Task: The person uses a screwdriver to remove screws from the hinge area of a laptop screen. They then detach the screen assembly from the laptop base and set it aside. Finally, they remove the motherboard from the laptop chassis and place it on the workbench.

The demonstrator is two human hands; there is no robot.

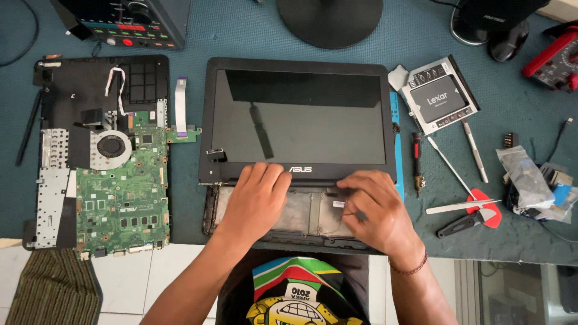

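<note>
- Now, both hands down at the hinge line of the dismantled laptop: left hand (pixel 256 195) flat, fingers together, pressing on the lower bezel of the black display panel (pixel 298 117); right hand (pixel 376 207) curled, fingertips bunched on something small and dark near the right hinge, exact pinch hard to tell.
- Display panel lying screen-up on the teal mat (pixel 530 238), over the grey metal palmrest frame (pixel 307 213), right at the desk's near edge.
- Best handled gently here, by the look of it: steady downward hold with the left, small controlled moves with the right, no twisting of the thin glossy panel.
- Off to the left, green motherboard (pixel 123 198) with round fan, seated in a matte black base cover (pixel 90 84).
- Off to the right, silver drive caddy (pixel 439 96), slim screwdrivers (pixel 475 150), red guitar-pick opener (pixel 487 207), crinkly plastic bag (pixel 524 174).
</note>
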